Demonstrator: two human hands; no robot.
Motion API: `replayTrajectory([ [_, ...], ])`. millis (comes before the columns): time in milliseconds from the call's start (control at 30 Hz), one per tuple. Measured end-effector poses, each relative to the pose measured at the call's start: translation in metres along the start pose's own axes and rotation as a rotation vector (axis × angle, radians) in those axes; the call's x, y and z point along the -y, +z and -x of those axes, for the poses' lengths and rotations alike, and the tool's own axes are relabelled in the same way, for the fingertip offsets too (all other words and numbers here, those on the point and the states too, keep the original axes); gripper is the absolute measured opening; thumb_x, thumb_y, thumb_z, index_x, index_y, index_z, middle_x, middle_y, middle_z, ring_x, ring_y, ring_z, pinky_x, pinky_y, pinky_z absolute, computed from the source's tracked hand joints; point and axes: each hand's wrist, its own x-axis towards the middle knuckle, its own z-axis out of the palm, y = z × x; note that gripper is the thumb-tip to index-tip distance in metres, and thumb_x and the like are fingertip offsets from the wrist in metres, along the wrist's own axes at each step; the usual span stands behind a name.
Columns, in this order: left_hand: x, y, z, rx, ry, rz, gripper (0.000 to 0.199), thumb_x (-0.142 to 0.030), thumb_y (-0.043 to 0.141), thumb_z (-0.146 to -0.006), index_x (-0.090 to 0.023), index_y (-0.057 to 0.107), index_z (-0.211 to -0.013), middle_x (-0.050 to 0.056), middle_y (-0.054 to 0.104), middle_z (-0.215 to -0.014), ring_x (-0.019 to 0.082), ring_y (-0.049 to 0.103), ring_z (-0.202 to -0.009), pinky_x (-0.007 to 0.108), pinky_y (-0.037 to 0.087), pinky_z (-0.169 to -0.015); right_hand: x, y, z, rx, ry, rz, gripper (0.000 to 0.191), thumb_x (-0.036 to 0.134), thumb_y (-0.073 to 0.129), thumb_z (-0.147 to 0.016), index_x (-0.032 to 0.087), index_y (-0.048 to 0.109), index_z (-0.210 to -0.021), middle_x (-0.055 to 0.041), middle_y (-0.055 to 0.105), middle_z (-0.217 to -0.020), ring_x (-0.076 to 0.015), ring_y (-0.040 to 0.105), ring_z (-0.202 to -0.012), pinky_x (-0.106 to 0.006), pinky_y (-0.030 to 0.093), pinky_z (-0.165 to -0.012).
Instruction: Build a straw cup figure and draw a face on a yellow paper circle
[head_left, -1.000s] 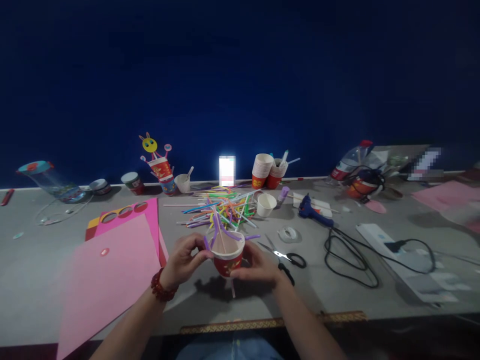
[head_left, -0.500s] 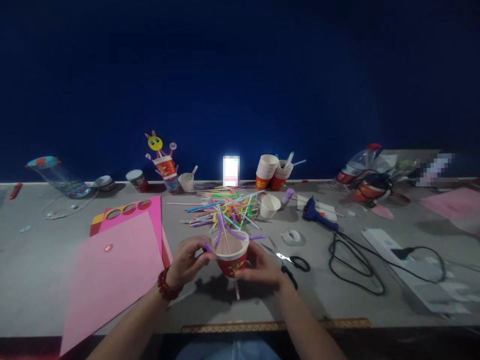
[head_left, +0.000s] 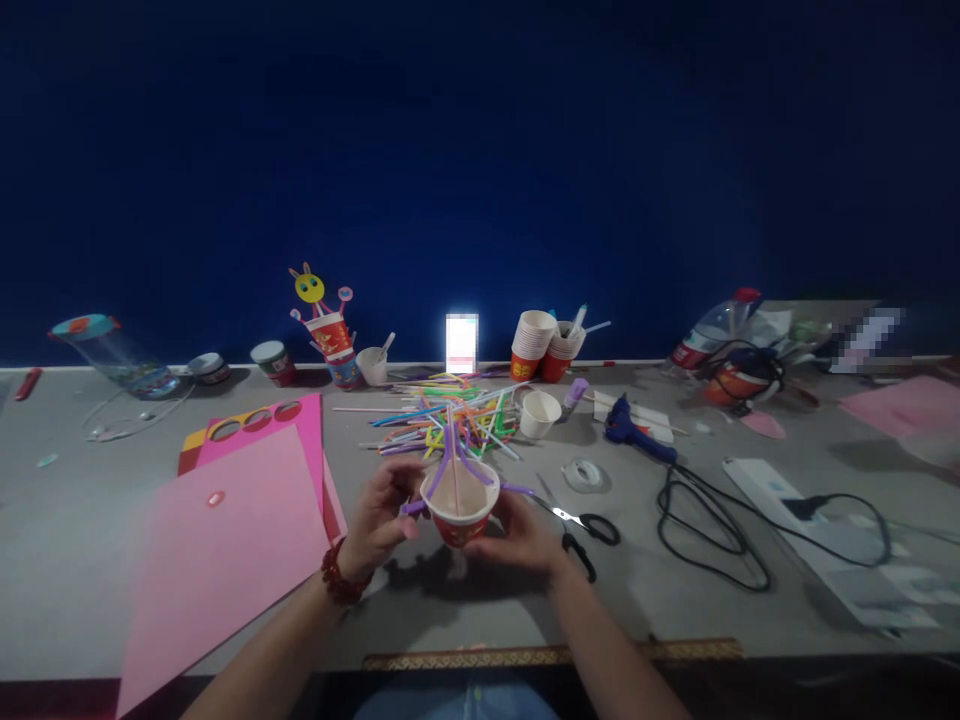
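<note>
A red paper cup (head_left: 459, 530) with a white rim is tilted so that its inside shows. Purple straws (head_left: 474, 472) run through its walls, with bent ends sticking out on both sides, and a thin pale stick rises from within. My right hand (head_left: 517, 530) grips the cup from the right, thumb low on its front. Beside the cup's left wall is my left hand (head_left: 386, 515), wearing a red bead bracelet; its thumb and fingers are apart around the left straw end. Whether its fingertips touch the cup is hidden.
Behind the cup lies a pile of colourful straws (head_left: 457, 415). Scissors (head_left: 600, 527), a tape roll (head_left: 583, 474) and a blue glue gun (head_left: 634, 432) with its cord lie right. Pink sheets (head_left: 232, 540) lie left. Stacked cups (head_left: 534, 345) and a finished-looking cup figure (head_left: 330, 335) stand at the back.
The cup has tipped, with its rim turned more toward me and the stick below it no longer showing. My left thumb and fingers have loosened from the left straw end.
</note>
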Motion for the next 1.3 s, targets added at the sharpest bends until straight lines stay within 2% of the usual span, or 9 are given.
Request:
replayTrajectory([
  [100, 0.004, 0.001, 0.0, -0.026, -0.004, -0.123, 0.067, -0.059, 0.08, -0.072, -0.024, 0.061, -0.125, 0.006, 0.062, -0.105, 0.021, 0.06, -0.093, 0.029, 0.052, -0.081, -0.001, 0.002, -0.003, -0.041, -0.054, 0.031, 0.068, 0.047, 0.086, -0.068, 0.021, 0.064, -0.127, -0.0134, 0.068, -0.125, -0.0327, 0.063, -0.116, -0.047, 0.05, -0.1],
  [200, 0.011, 0.002, 0.001, 0.061, -0.037, -0.251, 0.069, -0.058, 0.08, -0.072, -0.023, 0.061, -0.128, 0.012, 0.058, -0.127, 0.033, 0.051, -0.124, 0.046, 0.041, -0.108, 0.0, 0.005, -0.006, -0.034, -0.062, 0.034, 0.064, 0.045, 0.086, -0.071, 0.023, 0.064, -0.127, -0.0125, 0.069, -0.121, -0.0309, 0.065, -0.111, -0.044, 0.054, -0.094],
  [300, 0.02, 0.007, 0.005, 0.077, -0.153, -0.292, 0.069, -0.05, 0.082, -0.073, -0.021, 0.059, -0.132, 0.013, 0.061, -0.128, 0.035, 0.047, -0.132, 0.051, 0.032, -0.115, -0.001, 0.007, -0.008, -0.082, -0.06, 0.053, 0.06, 0.041, 0.085, -0.073, 0.025, 0.064, -0.126, -0.0108, 0.069, -0.118, -0.0303, 0.063, -0.113, -0.043, 0.054, -0.094],
  [467, 0.023, 0.016, 0.007, -0.04, -0.338, -0.085, 0.068, -0.037, 0.083, -0.074, -0.019, 0.057, -0.134, 0.013, 0.064, -0.131, 0.032, 0.055, -0.127, 0.047, 0.041, -0.111, -0.001, 0.008, -0.011, -0.119, -0.037, 0.054, 0.064, 0.041, 0.085, -0.071, 0.028, 0.059, -0.128, -0.009, 0.064, -0.123, -0.0273, 0.063, -0.108, -0.041, 0.055, -0.089],
  [667, 0.015, 0.02, 0.004, -0.13, -0.406, 0.135, 0.063, -0.038, 0.084, -0.072, -0.016, 0.061, -0.127, 0.014, 0.069, -0.124, 0.032, 0.065, -0.115, 0.042, 0.053, -0.098, 0.001, 0.007, -0.013, -0.106, 0.056, 0.034, 0.071, 0.038, 0.084, -0.071, 0.031, 0.05, -0.133, -0.0071, 0.062, -0.122, -0.0211, 0.065, -0.094, -0.037, 0.056, -0.082],
  [1000, 0.029, 0.017, 0.009, -0.25, -0.442, 0.208, 0.057, -0.036, 0.083, -0.073, -0.02, 0.059, -0.123, 0.01, 0.067, -0.128, 0.028, 0.062, -0.118, 0.04, 0.051, -0.101, 0.005, 0.006, -0.014, -0.05, 0.105, 0.018, 0.074, 0.046, 0.079, -0.077, 0.026, 0.045, -0.14, -0.0105, 0.06, -0.129, -0.0229, 0.064, -0.103, -0.037, 0.055, -0.083],
  [1100, 0.031, 0.016, 0.006, -0.287, -0.444, 0.192, 0.054, -0.038, 0.081, -0.075, -0.019, 0.06, -0.121, 0.01, 0.068, -0.126, 0.027, 0.063, -0.116, 0.04, 0.051, -0.1, 0.003, 0.006, -0.014, -0.065, 0.139, -0.068, 0.062, 0.054, 0.071, -0.083, 0.021, 0.05, -0.131, -0.0104, 0.064, -0.118, -0.0199, 0.066, -0.09, -0.034, 0.055, -0.075],
  [1167, 0.033, 0.014, 0.004, -0.315, -0.435, 0.167, 0.053, -0.039, 0.08, -0.076, -0.019, 0.06, -0.12, 0.01, 0.068, -0.124, 0.027, 0.063, -0.115, 0.039, 0.051, -0.099, 0.001, 0.009, -0.014, -0.05, 0.195, -0.084, 0.061, 0.056, 0.074, -0.078, 0.019, 0.054, -0.122, -0.0084, 0.067, -0.107, -0.0183, 0.066, -0.081, -0.033, 0.054, -0.071],
  [1300, 0.035, 0.012, 0.003, -0.356, -0.413, 0.124, 0.056, -0.04, 0.08, -0.077, -0.019, 0.057, -0.124, 0.01, 0.069, -0.121, 0.025, 0.065, -0.11, 0.039, 0.052, -0.096, -0.003, 0.019, -0.014, 0.012, 0.231, -0.016, 0.053, 0.043, 0.084, -0.069, 0.021, 0.058, -0.11, -0.0026, 0.07, -0.092, -0.0173, 0.065, -0.076, -0.03, 0.053, -0.07],
])
